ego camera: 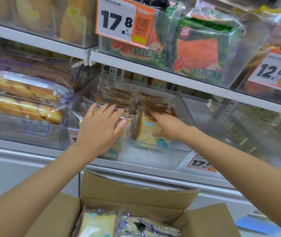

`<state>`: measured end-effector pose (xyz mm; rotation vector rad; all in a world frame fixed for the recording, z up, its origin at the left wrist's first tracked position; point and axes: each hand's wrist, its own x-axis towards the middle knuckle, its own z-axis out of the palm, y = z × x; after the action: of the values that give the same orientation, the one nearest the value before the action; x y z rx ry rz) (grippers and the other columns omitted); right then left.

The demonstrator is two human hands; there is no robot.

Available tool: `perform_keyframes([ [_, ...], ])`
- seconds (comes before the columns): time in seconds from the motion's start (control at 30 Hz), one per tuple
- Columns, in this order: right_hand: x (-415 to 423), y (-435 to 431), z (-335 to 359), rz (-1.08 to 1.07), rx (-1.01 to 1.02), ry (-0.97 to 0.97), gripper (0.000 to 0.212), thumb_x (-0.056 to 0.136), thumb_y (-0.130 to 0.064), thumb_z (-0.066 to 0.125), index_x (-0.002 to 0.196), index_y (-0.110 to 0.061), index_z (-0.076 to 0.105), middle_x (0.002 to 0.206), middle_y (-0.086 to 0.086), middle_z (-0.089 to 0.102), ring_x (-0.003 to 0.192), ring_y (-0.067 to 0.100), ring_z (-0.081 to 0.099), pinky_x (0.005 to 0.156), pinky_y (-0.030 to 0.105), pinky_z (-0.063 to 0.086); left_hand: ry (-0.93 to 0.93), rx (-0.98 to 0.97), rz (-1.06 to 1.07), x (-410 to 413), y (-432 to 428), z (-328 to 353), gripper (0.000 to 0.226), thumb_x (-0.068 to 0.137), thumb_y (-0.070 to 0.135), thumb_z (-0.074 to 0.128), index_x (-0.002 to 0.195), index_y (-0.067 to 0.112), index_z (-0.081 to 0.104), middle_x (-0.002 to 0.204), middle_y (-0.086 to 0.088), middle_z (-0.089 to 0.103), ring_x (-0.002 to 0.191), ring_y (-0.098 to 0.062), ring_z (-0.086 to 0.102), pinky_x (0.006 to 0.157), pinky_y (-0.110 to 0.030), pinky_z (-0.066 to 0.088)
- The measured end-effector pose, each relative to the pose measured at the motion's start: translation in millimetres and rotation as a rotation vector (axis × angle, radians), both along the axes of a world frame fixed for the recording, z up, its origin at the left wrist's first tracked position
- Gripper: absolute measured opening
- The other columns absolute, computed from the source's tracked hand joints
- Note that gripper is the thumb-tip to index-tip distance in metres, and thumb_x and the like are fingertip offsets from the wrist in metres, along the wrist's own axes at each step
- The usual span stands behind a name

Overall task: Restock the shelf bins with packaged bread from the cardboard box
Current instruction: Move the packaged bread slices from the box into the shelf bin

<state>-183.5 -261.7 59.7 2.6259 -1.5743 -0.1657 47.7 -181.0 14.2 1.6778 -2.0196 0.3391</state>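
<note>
White metal shelving [153, 71] fills the view, its boards running in tiers with grey perforated uprights [113, 72] showing behind, and a pale flat base panel [25, 168] closing off the lowest tier. Orange-and-white price cards hang from the fronts: one reading 17.8 [124, 19] up top, one reading 12.8 [273, 70] at the right (both a little blurred), and a third partly cut off lower down [200, 164]. The light is even and bright, with soft glare on clear plastic.

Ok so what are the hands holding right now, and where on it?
Left hand lies flat on the front of a bread pack, not gripping. Right hand grips the neighbouring bread pack by its upper right side.
</note>
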Motion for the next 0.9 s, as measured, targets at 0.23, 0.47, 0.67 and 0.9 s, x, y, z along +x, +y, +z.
perform_keyframes([
  [0.23, -0.1, -5.3, -16.8, 0.027, -0.006, -0.052, 0.117, 0.074, -0.055, 0.072, 0.150, -0.041, -0.015, 0.164, 0.000, -0.009, 0.150, 0.021, 0.008, 0.121, 0.048, 0.009, 0.001, 0.011, 0.000, 0.9, 0.5, 0.5, 0.062, 0.098, 0.050, 0.016, 0.135, 0.020, 0.056, 0.137, -0.006, 0.059, 0.132, -0.027, 0.049, 0.112, -0.050, 0.027],
  [0.47, 2.5, 0.8, -4.5, -0.042, 0.075, -0.242, 0.120, 0.063, -0.063, 0.076, 0.152, -0.042, -0.002, 0.163, 0.002, 0.010, 0.149, 0.023, 0.014, 0.119, 0.046, 0.022, 0.010, 0.101, -0.021, 1.4, 1.9, 7.3, 0.068, 0.096, 0.056, 0.010, 0.140, 0.024, 0.051, 0.144, -0.004, 0.052, 0.137, -0.024, 0.042, 0.115, -0.047, 0.021],
  [0.67, -3.0, 81.2, -5.9, 0.016, -0.121, -0.600, 0.069, 0.088, -0.013, 0.066, 0.147, -0.024, 0.033, 0.155, 0.004, 0.023, 0.139, 0.022, 0.032, 0.114, 0.030, 0.029, 0.249, -0.161, -0.129, -14.3, 42.3, 30.7, 0.017, 0.095, 0.017, 0.051, 0.094, 0.013, 0.068, 0.091, -0.003, 0.067, 0.086, -0.023, 0.058, 0.078, -0.040, 0.044],
  [0.9, 1.9, 187.8, -77.5, 0.089, 0.168, -0.571, 0.041, 0.088, -0.013, 0.061, 0.128, -0.020, 0.055, 0.128, -0.001, 0.051, 0.113, 0.015, 0.050, 0.101, 0.033, 0.042, 0.398, 0.332, -0.034, -11.9, 136.9, -38.2, 0.018, 0.097, 0.023, 0.050, 0.085, 0.017, 0.063, 0.082, 0.002, 0.062, 0.075, -0.020, 0.055, 0.067, -0.037, 0.046],
])
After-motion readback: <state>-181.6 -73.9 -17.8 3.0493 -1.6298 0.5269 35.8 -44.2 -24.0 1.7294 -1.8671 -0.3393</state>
